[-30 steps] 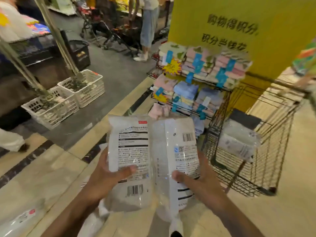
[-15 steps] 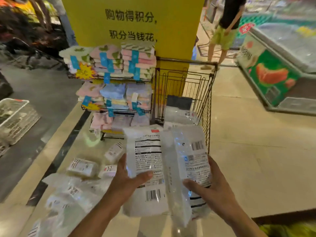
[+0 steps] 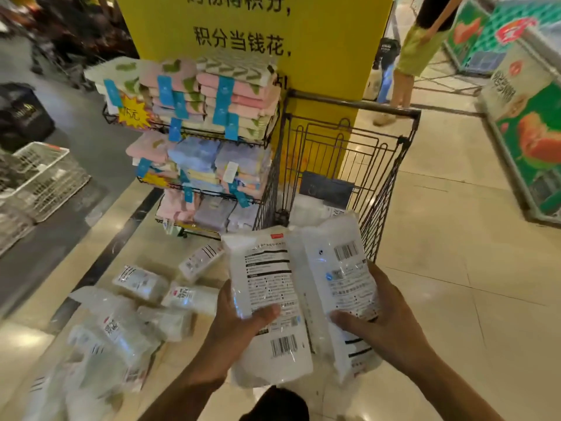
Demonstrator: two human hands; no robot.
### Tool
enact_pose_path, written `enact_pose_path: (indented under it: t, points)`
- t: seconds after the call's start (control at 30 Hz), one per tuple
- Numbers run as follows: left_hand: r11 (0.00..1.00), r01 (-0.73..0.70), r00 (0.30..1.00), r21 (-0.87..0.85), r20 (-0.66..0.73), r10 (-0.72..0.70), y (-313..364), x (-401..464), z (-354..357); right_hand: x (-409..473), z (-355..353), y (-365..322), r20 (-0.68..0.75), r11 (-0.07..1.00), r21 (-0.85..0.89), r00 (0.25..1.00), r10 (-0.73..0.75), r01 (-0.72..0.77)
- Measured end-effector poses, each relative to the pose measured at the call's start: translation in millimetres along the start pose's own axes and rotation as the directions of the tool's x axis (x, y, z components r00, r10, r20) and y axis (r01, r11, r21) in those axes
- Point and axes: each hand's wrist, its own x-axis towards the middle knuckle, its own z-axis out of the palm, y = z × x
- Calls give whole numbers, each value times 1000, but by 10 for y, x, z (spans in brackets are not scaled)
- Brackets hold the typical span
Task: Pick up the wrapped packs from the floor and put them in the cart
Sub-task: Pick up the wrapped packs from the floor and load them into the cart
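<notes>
My left hand (image 3: pixel 239 323) grips a white wrapped pack (image 3: pixel 267 287) with black print and a barcode, thumb across its front. My right hand (image 3: pixel 382 326) grips a second clear-wrapped white pack (image 3: pixel 343 275) beside it. Both packs are held upright just in front of the wire cart (image 3: pixel 391 165), near its closest end. White packs (image 3: pixel 315 208) lie inside the cart, partly hidden by the held ones. Several more wrapped packs (image 3: pixel 142 281) lie scattered on the floor to my lower left.
A wire rack of folded towels (image 3: pixel 206 132) stands left of the cart against a yellow pillar (image 3: pixel 328 50). White plastic baskets (image 3: pixel 42 174) sit at far left. A freezer chest (image 3: pixel 531 129) lines the right side. A person (image 3: pixel 416 53) stands behind the cart.
The view has swung right and drawn closer to the cart, bringing the floor packs into sight at lower left. Both hands keep the same hold on the two packs.
</notes>
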Motion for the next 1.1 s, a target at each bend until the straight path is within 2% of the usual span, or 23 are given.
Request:
enact_pose_path:
  t: [0.2, 0.3, 0.47, 0.67, 0.8, 0.97, 1.1]
  points:
    - [999, -17, 1000, -42, 11, 18, 2, 612, 256, 827, -73, 54, 53, 997, -83, 999, -1, 5]
    - [997, 43, 995, -69, -89, -49, -61, 753, 356, 1238, -125, 95, 139, 995, -87, 990, -32, 44]
    - [975, 158, 949, -158, -249, -194, -138, 933, 644, 1951, -85, 244, 306, 987, -144, 952, -20, 68]
    - [939, 230, 817, -256, -473, -329, -304, 1211, 1288, 2869, -127, 429, 574, 947, -171, 809, -129, 273]
    - [895, 258, 707, -365, -560, -432, -257, 1240, 1765, 3157, -136, 403, 672, 929, -198, 733, -105, 314]
    - [837, 290, 624, -464, -571, -533, -380, 1478, 2107, 3509, 93, 596, 703, 904, -315, 711, 18, 288]
    - [795, 368, 526, -483, -597, -606, -601, 1835, 2347, 3667, 348, 930, 651, 829, -482, 750, 121, 284]
